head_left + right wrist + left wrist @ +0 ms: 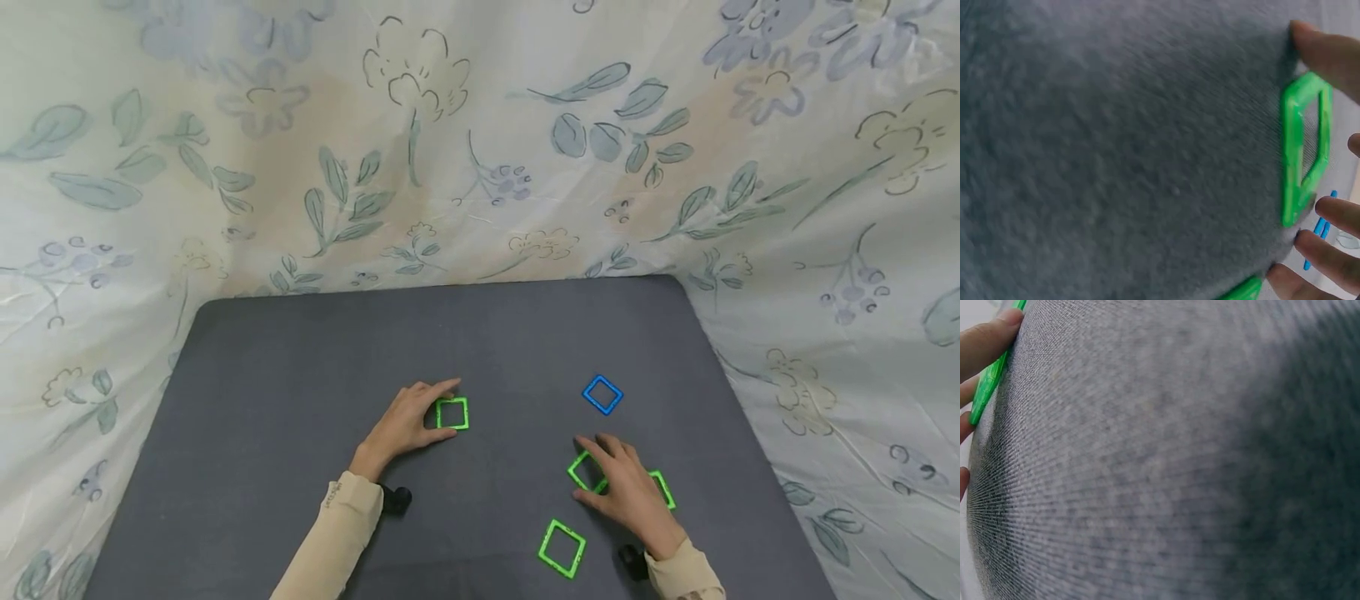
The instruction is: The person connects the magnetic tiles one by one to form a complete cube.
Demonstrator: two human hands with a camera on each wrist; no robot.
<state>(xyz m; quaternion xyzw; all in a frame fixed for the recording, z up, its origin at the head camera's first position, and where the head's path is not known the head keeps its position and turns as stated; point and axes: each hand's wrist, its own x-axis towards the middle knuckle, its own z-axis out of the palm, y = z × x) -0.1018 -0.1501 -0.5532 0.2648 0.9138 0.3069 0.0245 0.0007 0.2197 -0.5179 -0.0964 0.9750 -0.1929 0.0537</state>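
The left hand (411, 421) is pinching green square A (466, 413), the thumb bearing on its near edge and the fingers reaching its far edge; square A is occupying the leftmost position among the squares over the grey table (300, 375). The right hand (628, 492) is spreading its thumb and fingers about green square B (577, 461), which is lying on the table; firm contact between these fingertips and square B is hard to confirm from the right wrist view. Green square C (547, 537) is lying nearer the person than square B, turned at an angle. Green square D (667, 490) is lying just right of the right hand, partly hidden behind it. The blue square (614, 405) is lying beyond the right hand. Floral cloth (480, 108) is hanging behind the table.
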